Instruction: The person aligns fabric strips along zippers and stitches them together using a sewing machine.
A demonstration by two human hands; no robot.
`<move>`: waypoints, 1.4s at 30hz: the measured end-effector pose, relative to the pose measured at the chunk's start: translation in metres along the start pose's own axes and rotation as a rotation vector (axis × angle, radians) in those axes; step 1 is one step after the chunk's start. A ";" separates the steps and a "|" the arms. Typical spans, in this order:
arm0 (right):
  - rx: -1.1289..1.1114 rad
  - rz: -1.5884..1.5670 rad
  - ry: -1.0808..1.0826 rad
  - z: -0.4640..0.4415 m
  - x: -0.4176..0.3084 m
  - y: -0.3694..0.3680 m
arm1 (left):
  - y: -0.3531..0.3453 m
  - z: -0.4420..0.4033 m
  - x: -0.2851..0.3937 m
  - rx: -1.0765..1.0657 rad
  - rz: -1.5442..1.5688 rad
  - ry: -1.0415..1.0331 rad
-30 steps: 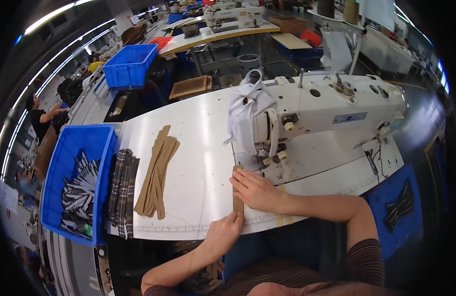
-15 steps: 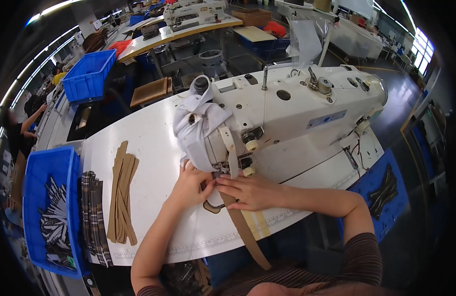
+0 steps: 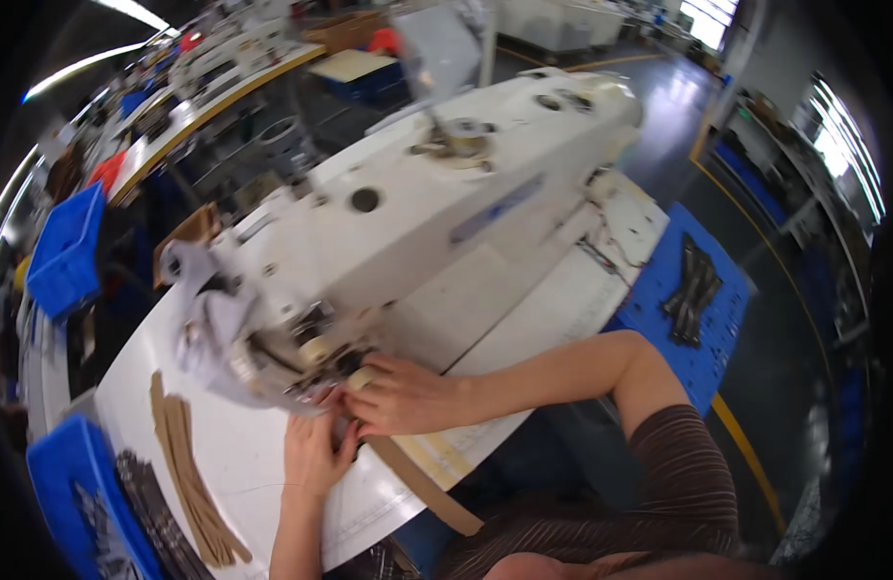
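At the needle end of a white sewing machine, both hands are close together. My left hand is bent, thumb and fingers pinched around something small and dark, blurred and mostly hidden. My right hand lies beside it, fingers pressed together close to the presser foot area. A long brown fabric strip emerges from under my right hand and hangs over the table's front edge towards my lap. White cloth is wrapped around the machine's head, just beyond my left hand. The stitching point is hidden by the fingers.
Several brown strips lie on the white table left of my hands. Beyond them are dark plaid strips and a blue crate. Dark strips lie on a blue board at the right. Another blue crate stands farther back.
The camera view has turned to the right, so machine, table and hands appear shifted left and tilted. Both hands stay at the needle end, and the brown strip still hangs from under my right hand.
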State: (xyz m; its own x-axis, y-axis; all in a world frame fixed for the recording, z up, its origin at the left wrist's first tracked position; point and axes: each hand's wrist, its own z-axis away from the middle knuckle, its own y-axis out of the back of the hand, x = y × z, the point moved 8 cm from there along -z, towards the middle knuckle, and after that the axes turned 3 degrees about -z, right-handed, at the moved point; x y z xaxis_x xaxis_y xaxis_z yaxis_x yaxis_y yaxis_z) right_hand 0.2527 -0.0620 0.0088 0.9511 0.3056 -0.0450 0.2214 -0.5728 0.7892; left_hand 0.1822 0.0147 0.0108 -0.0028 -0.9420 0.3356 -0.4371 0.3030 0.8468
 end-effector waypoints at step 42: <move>-0.335 -0.220 -0.422 0.063 0.054 0.090 | -0.124 -0.030 0.080 -0.327 1.674 1.044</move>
State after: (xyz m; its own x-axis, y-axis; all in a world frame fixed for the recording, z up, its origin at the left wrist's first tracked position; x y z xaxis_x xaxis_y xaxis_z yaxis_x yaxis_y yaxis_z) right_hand 0.3372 -0.1453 0.0384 0.9093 0.0211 -0.4156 0.4084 -0.2369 0.8815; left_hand 0.2632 -0.0940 -0.0544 0.3227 0.6462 0.6916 -0.4069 0.7544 -0.5151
